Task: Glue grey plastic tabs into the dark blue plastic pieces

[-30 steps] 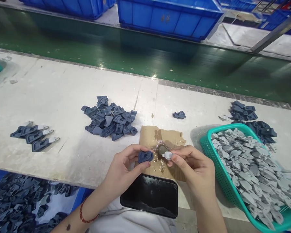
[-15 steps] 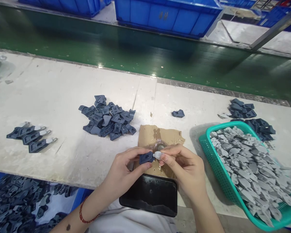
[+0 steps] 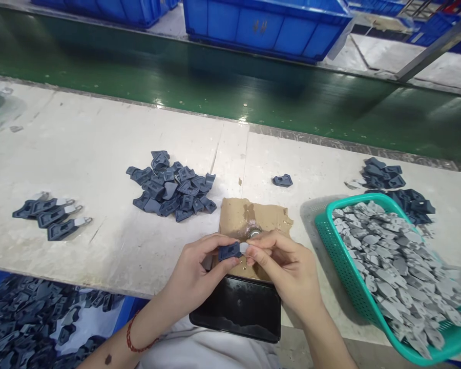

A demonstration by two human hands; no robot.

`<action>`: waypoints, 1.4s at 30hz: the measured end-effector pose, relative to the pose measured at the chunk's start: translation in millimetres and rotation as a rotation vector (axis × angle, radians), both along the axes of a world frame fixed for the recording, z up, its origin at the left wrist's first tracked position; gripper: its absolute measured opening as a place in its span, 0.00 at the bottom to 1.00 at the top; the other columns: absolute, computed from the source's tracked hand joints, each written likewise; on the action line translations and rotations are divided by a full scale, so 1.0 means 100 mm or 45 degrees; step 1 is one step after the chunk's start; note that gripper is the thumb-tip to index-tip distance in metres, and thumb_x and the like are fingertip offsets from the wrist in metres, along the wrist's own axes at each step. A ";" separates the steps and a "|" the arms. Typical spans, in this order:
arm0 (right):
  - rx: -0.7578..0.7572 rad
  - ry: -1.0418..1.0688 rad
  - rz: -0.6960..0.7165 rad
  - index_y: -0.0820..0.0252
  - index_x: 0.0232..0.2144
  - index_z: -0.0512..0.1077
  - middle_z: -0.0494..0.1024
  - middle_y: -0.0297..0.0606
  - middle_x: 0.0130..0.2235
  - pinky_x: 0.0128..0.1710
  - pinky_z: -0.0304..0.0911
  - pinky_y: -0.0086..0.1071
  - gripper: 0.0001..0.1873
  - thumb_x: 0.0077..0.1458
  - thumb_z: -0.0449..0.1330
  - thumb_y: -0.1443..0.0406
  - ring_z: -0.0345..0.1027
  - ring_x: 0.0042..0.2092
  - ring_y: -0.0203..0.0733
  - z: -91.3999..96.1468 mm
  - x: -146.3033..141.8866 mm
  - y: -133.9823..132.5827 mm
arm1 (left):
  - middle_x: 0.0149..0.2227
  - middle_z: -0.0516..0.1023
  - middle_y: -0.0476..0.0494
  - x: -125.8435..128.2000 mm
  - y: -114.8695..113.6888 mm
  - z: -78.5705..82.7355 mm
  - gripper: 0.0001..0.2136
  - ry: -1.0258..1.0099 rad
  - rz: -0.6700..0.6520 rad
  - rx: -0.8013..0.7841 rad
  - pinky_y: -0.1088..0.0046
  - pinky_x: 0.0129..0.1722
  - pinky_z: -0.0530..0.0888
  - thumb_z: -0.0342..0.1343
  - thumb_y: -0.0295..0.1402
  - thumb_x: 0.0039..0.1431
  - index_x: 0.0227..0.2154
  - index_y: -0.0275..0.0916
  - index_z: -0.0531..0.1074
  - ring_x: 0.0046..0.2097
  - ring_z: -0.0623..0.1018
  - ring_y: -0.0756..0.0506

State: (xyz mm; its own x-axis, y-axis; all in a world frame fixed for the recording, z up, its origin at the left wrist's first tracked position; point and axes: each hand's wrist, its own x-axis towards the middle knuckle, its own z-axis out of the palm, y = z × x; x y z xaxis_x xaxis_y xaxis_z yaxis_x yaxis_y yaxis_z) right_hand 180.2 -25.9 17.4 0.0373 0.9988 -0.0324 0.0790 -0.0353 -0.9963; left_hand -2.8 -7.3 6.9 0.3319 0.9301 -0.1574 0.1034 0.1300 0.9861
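Note:
Between the thumb and fingers of my left hand (image 3: 200, 269) is a dark blue-grey plastic piece (image 3: 229, 250) with a recess in its face. My right hand (image 3: 288, 266) pinches a small light grey tab-shaped piece (image 3: 244, 248), whose left end meets the dark piece's right end. The right fingertips cover the rest of the tab. Under both hands lies a brown cardboard sheet (image 3: 230, 218) with a wet-looking patch and a small round metal thing (image 3: 254, 233). Just in front of me, a black phone (image 3: 238, 310) lies below the hands.
A green basket (image 3: 341, 277) of light grey pieces stands right. Dark pieces (image 3: 172, 187) are heaped at centre left, with a single one (image 3: 282, 180) further right. Several joined pieces (image 3: 63, 228) lie left. A green belt (image 3: 215, 84) runs behind, before blue crates (image 3: 265, 31).
My right hand has moved slightly left, bringing the light grey tab closer into the dark piece; less of the tab shows now. My left hand has barely shifted.

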 end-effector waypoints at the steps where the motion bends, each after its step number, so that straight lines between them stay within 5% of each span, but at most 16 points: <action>1: 0.003 -0.008 0.005 0.58 0.27 0.75 0.79 0.34 0.25 0.26 0.69 0.27 0.11 0.61 0.66 0.60 0.73 0.26 0.36 0.00 -0.01 -0.01 | 0.40 0.85 0.41 -0.01 -0.01 0.00 0.08 -0.012 -0.008 -0.022 0.73 0.41 0.79 0.64 0.33 0.61 0.41 0.38 0.81 0.41 0.83 0.44; 8: 0.235 -0.560 0.176 0.56 0.37 0.73 0.77 0.34 0.32 0.31 0.65 0.29 0.08 0.69 0.56 0.62 0.71 0.31 0.37 0.15 0.07 -0.01 | 0.41 0.84 0.42 -0.03 -0.02 0.00 0.08 -0.148 -0.043 -0.134 0.76 0.41 0.78 0.65 0.35 0.61 0.41 0.38 0.79 0.42 0.83 0.45; 13: 0.438 -0.956 0.352 0.56 0.29 0.65 0.71 0.33 0.27 0.29 0.59 0.32 0.18 0.73 0.46 0.65 0.67 0.29 0.39 0.20 0.08 0.04 | 0.40 0.85 0.43 -0.03 -0.02 0.01 0.08 -0.120 -0.031 -0.123 0.77 0.39 0.79 0.66 0.35 0.60 0.40 0.38 0.79 0.41 0.83 0.46; 20: 0.426 -1.026 0.361 0.54 0.28 0.61 0.71 0.33 0.26 0.27 0.58 0.32 0.19 0.75 0.43 0.65 0.66 0.27 0.38 0.18 -0.03 0.00 | 0.38 0.85 0.41 -0.04 -0.04 0.03 0.08 -0.103 -0.017 -0.042 0.74 0.37 0.81 0.65 0.35 0.61 0.40 0.37 0.80 0.39 0.84 0.43; 28: 0.391 -0.835 0.365 0.55 0.35 0.65 0.76 0.35 0.31 0.31 0.64 0.31 0.15 0.74 0.44 0.65 0.71 0.32 0.39 0.20 -0.03 -0.14 | 0.45 0.84 0.43 -0.12 -0.07 -0.06 0.14 -0.189 -0.085 0.484 0.74 0.48 0.79 0.63 0.23 0.62 0.48 0.45 0.78 0.47 0.82 0.47; 32: 0.546 -1.027 0.308 0.58 0.43 0.68 0.78 0.39 0.33 0.34 0.67 0.33 0.10 0.73 0.47 0.68 0.73 0.34 0.43 0.22 -0.02 -0.21 | 0.49 0.82 0.43 -0.12 -0.06 -0.01 0.19 -0.226 -0.115 0.332 0.73 0.49 0.79 0.64 0.25 0.63 0.55 0.48 0.75 0.51 0.81 0.45; 35: 0.592 -1.140 0.289 0.58 0.43 0.69 0.79 0.39 0.34 0.34 0.67 0.34 0.10 0.72 0.47 0.68 0.74 0.34 0.44 0.25 0.00 -0.24 | 0.45 0.82 0.42 -0.14 -0.05 0.03 0.10 -0.227 -0.118 0.232 0.76 0.45 0.80 0.62 0.27 0.64 0.47 0.44 0.79 0.48 0.81 0.45; 42: 0.477 -1.035 0.369 0.57 0.43 0.71 0.79 0.38 0.34 0.33 0.69 0.32 0.13 0.73 0.46 0.68 0.75 0.35 0.43 0.36 -0.02 -0.31 | 0.39 0.85 0.43 -0.17 -0.04 0.07 0.07 -0.214 -0.167 0.400 0.76 0.43 0.80 0.63 0.23 0.63 0.40 0.41 0.80 0.42 0.83 0.47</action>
State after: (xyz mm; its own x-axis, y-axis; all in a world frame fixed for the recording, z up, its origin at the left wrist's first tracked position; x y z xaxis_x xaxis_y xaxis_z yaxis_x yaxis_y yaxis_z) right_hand 178.2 -57.1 53.7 -0.3445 0.9127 0.2196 0.7108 0.4064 -0.5742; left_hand -19.6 -11.2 13.5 0.4482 0.8723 0.1955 -0.0677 -0.1849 0.9804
